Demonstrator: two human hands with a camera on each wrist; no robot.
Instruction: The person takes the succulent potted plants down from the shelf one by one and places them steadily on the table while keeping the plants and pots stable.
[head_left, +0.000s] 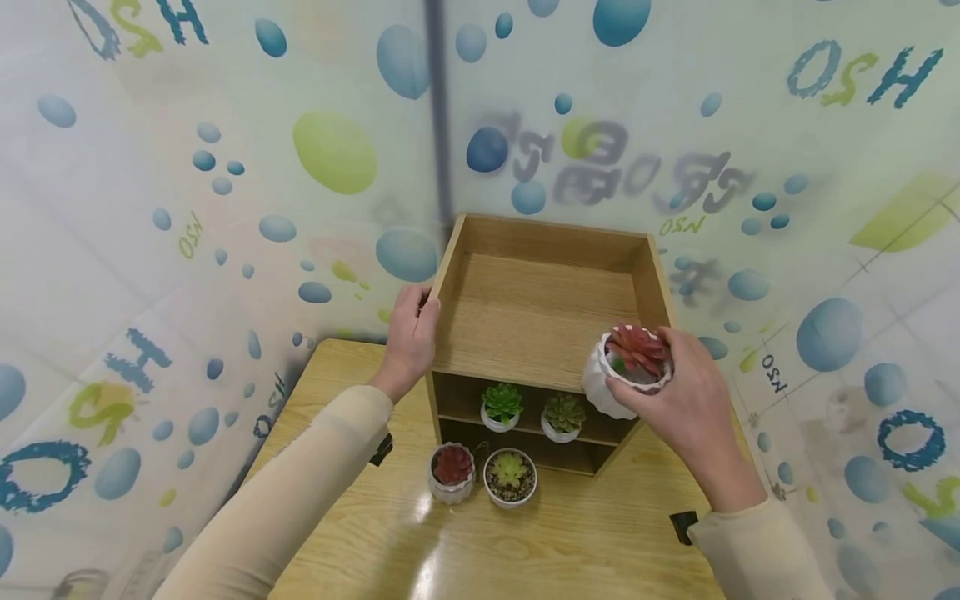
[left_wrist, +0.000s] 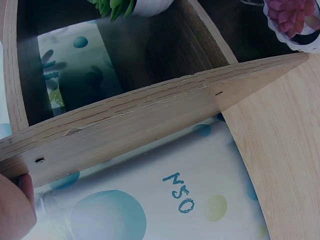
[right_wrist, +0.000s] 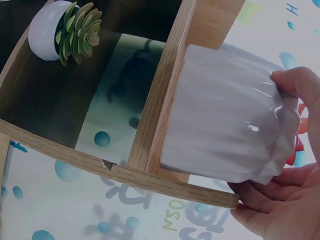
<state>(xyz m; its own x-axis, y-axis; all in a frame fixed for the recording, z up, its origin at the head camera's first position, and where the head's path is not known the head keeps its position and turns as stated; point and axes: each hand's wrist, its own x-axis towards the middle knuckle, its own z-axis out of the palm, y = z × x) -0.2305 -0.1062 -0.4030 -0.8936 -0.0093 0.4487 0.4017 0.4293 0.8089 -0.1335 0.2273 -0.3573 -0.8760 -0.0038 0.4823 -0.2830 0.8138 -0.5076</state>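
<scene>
Your right hand (head_left: 693, 396) has its thumb and fingers spread just wide enough to grip a glossy white, ridged pot (head_left: 602, 385) with a red, pointed-leaf succulent (head_left: 637, 350), over the front right corner of the light-brown wooden shelf unit (head_left: 540, 308). Your left hand (head_left: 408, 337) holds that unit's left edge, fingers bent against it. A bright-green succulent (head_left: 502, 402) and an olive-green one (head_left: 564, 412) stand at the inner shelf's front edge; two more potted succulents (head_left: 510, 471) sit on the worktop (head_left: 600, 533) before the unit's front left corner.
</scene>
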